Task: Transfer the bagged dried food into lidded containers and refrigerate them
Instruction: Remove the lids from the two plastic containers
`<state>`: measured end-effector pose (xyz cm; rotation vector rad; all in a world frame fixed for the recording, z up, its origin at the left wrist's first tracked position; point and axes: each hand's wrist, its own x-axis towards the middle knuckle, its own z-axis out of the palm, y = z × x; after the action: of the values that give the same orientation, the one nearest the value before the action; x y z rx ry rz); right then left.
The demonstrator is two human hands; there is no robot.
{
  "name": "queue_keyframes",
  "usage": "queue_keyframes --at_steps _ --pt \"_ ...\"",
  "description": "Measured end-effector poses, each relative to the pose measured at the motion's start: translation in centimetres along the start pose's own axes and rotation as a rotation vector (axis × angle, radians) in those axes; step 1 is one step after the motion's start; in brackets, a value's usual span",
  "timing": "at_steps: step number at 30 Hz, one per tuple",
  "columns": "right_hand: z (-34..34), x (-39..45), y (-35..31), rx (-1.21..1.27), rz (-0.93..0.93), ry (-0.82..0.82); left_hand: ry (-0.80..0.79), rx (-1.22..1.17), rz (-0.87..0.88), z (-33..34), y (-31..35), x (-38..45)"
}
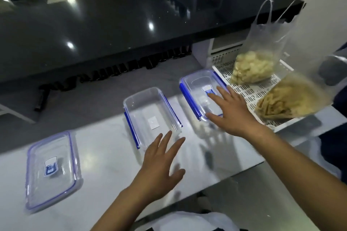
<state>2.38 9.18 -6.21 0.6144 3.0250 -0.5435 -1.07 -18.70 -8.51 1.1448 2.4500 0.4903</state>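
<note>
Open container (152,114): clear plastic tub with blue clip flaps, lid off, empty apart from a small white slip on its floor; stands mid-counter. Judged light and rigid, walls slick; best taken by both long sides or under the rim.
Detached lid (52,170): lies flat on the counter, well left of the open tub; clear, blue-edged, labelled. Judged thin and slightly flexible; lift by an edge.
Lidded container (199,90): lid in place, clip flaps standing out and apparently unlatched; sits just beside the white tray. Judged empty and light; likely to skate on the polished top if pushed.
Bag of pale chips (253,67): clear handled plastic bag, pale dried slices at the bottom, resting in the tray. Judged light, limp and crushable; take by the loops or neck, not the contents.
Bag of tan strips (289,99): nearer bag, blurred; brown dried strips. Same handling; brittle contents likely.
Perforated tray (244,92): white, holds both bags at the right.
Counter (105,165): white, glossy.
Left hand (159,165): fingers spread and straight, holding nothing, at the near end of the open tub; contact unclear.
Right hand (231,110): fingers splayed over the lidded tub's near right corner, gripping nothing; touch cannot be confirmed.
</note>
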Motion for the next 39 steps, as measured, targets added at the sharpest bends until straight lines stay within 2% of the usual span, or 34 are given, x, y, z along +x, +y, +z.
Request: queue_keyframes --at_steps 4,8,14,20,28,32,35,39 --pt "1.2 4.5 1.2 -0.168 -0.118 -0.081 -0.037 0.263 -0.145 1.7 2.7 1.7" --pt "3.3 6.4 1.6 -0.196 -0.186 -0.145 0.121 0.323 -0.196 4.6 2.1 2.5" --pt "4.8 4.4 0.9 -0.205 -0.182 -0.145 0.192 0.441 -0.305 6.2 -0.3 1.8" --pt "6.1 -1.3 -0.5 -0.229 -0.150 -0.112 0.240 0.400 -0.401 5.2 -2.7 1.0" --pt "6.6 -7.3 -1.6 -0.177 -0.205 -0.200 0.299 0.374 -0.448 3.3 -4.6 0.4" --pt "4.5 -8.8 -1.7 -0.171 -0.278 -0.305 0.400 0.122 -0.448 3.4 -1.9 0.0" --pt "1.5 -9.2 -0.8 -0.042 -0.228 -0.428 0.479 -0.338 -0.438 3.6 1.6 -0.8" --pt "0.5 -8.8 1.7 0.292 -0.104 -0.266 0.442 -1.037 -0.569 3.8 5.9 -1.1"
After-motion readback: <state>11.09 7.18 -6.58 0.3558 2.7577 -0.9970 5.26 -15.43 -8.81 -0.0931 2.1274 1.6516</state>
